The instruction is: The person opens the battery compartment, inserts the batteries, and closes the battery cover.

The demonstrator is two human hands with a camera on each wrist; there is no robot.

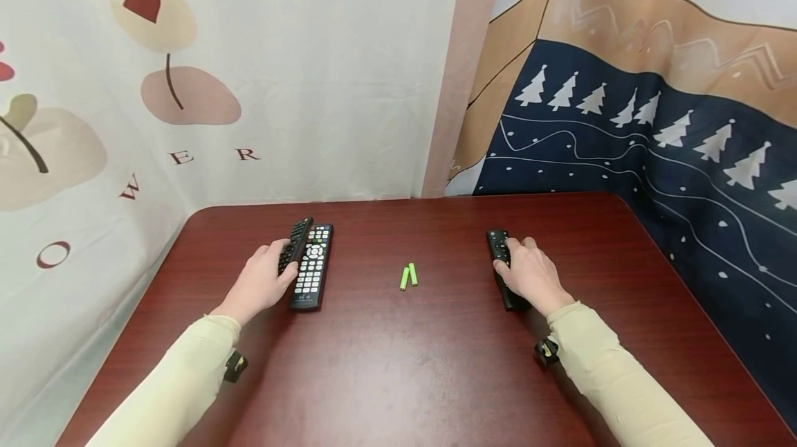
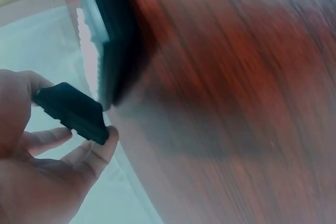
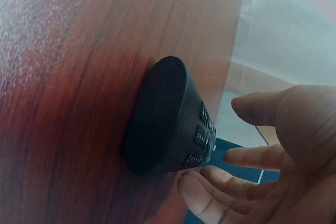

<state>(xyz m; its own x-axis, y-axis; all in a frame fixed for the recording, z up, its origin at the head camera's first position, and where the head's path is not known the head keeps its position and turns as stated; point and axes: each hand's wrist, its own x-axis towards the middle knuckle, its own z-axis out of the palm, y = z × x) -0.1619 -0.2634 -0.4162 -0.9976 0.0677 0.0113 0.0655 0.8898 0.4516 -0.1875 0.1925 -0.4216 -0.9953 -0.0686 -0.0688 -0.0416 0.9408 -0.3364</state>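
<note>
My left hand (image 1: pixel 257 282) holds a slim black remote control (image 1: pixel 295 242) by its edges, thumb on one side and fingers on the other. In the left wrist view this remote (image 2: pixel 73 113) is tilted and lifted off the table. Right beside it lies a larger black remote with white keys (image 1: pixel 313 267), flat on the table. At the right, a third black remote (image 1: pixel 498 245) rests on the table under my right hand (image 1: pixel 534 275). The right wrist view shows that remote (image 3: pixel 157 119) with my thumb apart from it and loosely bent fingers (image 3: pixel 195 195) close by its side.
Two small green batteries (image 1: pixel 408 277) lie side by side mid-table, between the remotes. The reddish-brown table (image 1: pixel 398 371) has rounded far corners. A pale printed curtain (image 1: pixel 324 87) hangs behind and at the left, a dark blue patterned one (image 1: pixel 591 135) at the right.
</note>
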